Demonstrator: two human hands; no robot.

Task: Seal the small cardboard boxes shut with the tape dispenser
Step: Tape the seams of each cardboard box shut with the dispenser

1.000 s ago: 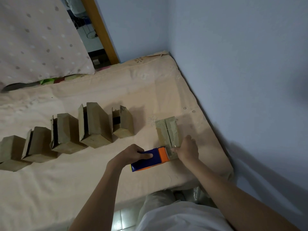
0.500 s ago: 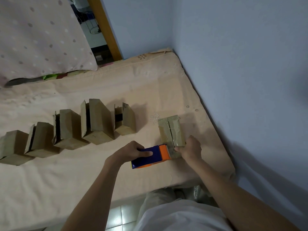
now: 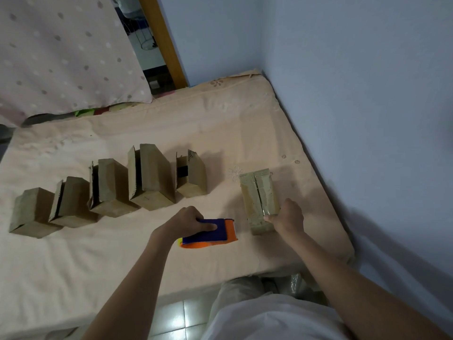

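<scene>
Head view: left hand [image 3: 186,223] curled round blue-and-orange tape dispenser [image 3: 210,233], thumb along its blue side, dispenser low over the bedsheet [image 3: 220,123], just left of the taped cardboard box [image 3: 258,197], not touching. Right hand [image 3: 288,218] gripping that box's near right corner, thumb on top by the centre seam. Five more cardboard boxes [image 3: 149,177] in a row to the left, several with flaps ajar. Blue wall [image 3: 355,94] at right. Dotted curtain [image 3: 61,50] far left.
</scene>
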